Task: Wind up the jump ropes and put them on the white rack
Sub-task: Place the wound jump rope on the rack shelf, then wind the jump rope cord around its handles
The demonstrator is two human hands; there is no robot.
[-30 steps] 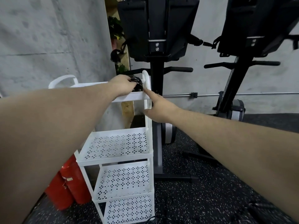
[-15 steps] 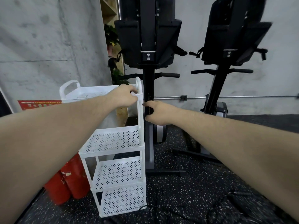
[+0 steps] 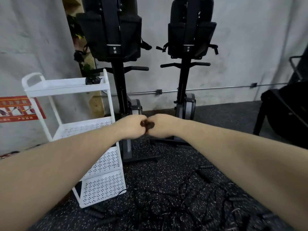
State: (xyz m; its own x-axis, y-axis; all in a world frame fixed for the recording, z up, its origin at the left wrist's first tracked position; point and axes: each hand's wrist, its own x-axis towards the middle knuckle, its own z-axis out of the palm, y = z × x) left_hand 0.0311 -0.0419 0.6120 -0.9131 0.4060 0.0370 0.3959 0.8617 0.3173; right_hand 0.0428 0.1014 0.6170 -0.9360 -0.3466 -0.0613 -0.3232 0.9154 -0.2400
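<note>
Fists meet knuckle to knuckle: left hand [image 3: 133, 126] and right hand [image 3: 160, 125] curled, holding nothing visible; coiled black jump rope [image 3: 92, 80] sits atop white perforated metal rack [image 3: 66, 88].

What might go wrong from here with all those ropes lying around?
The loose jump ropes lie tangled on the floor near the white rack, so pulling one could drag the others, or catch a foot. The wound rope sits at the top tray's corner; a bump to the rack might tip it off.

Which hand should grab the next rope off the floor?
Probably the right hand. The loose ropes lie mostly on its side of the floor, while the white rack stands on the left hand side.
</note>
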